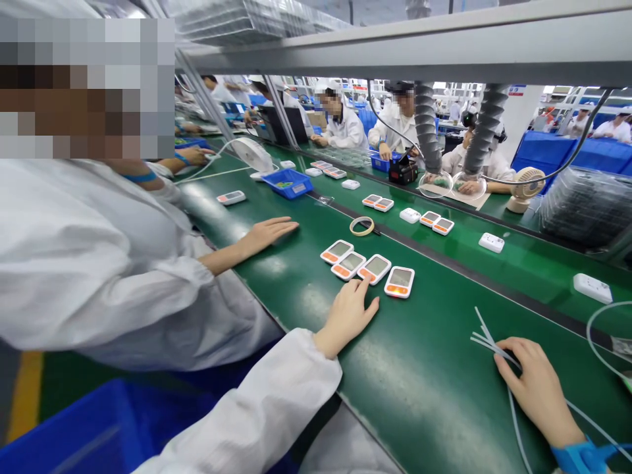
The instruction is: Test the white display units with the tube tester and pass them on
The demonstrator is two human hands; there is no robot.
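On the green work surface (419,349), my left hand (348,313) reaches out with a fingertip on the orange part of a white device (375,268). Two similar devices, one at the far left (337,251) and one beside it (348,264), overlap or touch in the same row. Just right of them sits another device (399,282) with its orange part glowing. Toward the right, my right hand (533,382) is closed around thin pale grey cables (486,339), whose ends stick out past the fingers and whose lengths trail toward the front edge.
A co-worker's hand (269,236) rests on the surface at left. Behind lie a tape roll (362,226), a blue tray (287,183) and a white fan (253,155). White devices (492,242) line the strip beyond the dark rail. Other people sit across.
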